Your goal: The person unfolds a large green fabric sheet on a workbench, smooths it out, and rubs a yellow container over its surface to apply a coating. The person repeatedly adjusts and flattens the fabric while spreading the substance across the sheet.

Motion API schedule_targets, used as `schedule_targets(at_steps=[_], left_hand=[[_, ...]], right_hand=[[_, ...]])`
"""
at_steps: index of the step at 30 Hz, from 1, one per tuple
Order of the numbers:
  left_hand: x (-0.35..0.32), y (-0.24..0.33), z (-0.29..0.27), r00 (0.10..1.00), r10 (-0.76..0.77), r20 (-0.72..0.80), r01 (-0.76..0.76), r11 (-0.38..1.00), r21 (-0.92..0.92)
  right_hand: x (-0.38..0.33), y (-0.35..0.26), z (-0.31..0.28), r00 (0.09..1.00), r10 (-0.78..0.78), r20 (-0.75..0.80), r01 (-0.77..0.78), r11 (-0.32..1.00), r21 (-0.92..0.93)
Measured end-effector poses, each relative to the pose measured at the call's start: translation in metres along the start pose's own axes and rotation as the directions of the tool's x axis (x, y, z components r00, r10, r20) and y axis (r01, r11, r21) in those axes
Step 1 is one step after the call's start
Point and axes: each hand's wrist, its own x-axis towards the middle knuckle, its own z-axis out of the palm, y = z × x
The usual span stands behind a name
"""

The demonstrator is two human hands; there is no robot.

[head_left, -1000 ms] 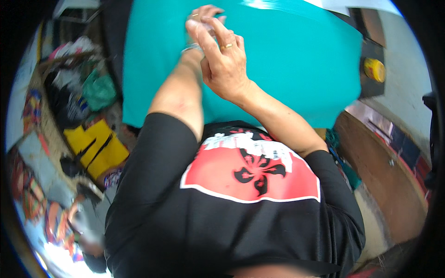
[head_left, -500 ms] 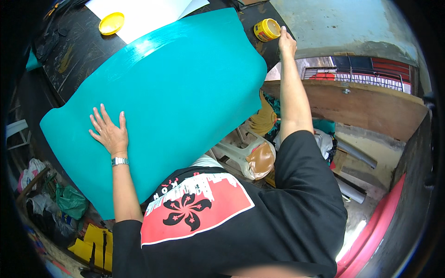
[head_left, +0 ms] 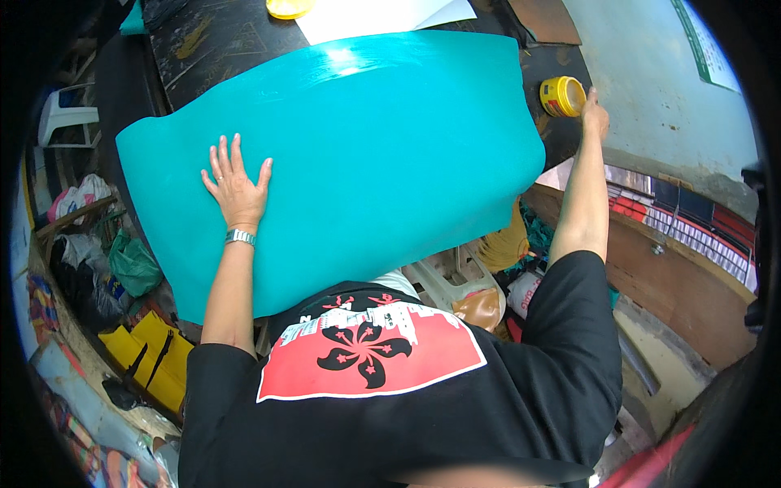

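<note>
Right hand [head_left: 595, 114] at yellow can [head_left: 561, 96]: fingers hidden behind can's rim, grip unclear. Teal sheet [head_left: 366, 154] covers much of dark desk [head_left: 203, 41]. Yellow lid [head_left: 289, 8] and white paper [head_left: 382, 15] cut by top edge.

Cramped workshop: scarred, glue-stained black worktable [head_left: 220, 41] at 12 o'clock, small yellow round tin [head_left: 561, 96] at 1, plywood board [head_left: 691, 285] at 3, bags & scrap clutter [head_left: 106, 268] at 9
</note>
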Motion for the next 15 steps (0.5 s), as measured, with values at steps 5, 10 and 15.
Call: schedule_targets(at_steps=[5, 10, 15], left_hand=[[0.0, 0.001, -0.002, 1.0, 0.005, -0.011, -0.006, 1.0, -0.016], [0.0, 0.002, 0.001, 1.0, 0.017, -0.016, -0.018, 1.0, -0.005], [0.003, 0.001, -0.003, 0.999, 0.045, 0.003, -0.044, 0.992, -0.12]], right_hand=[[-0.074, -0.041, -0.03, 0.954, 0.014, 0.299, 0.057, 0.973, -0.225], [-0.22, -0.121, -0.004, 0.42, -0.638, 0.646, 0.474, 0.761, 0.443], [-0.411, -0.226, 0.102, 0.134, -0.962, 0.236, 0.606, 0.268, 0.749]])
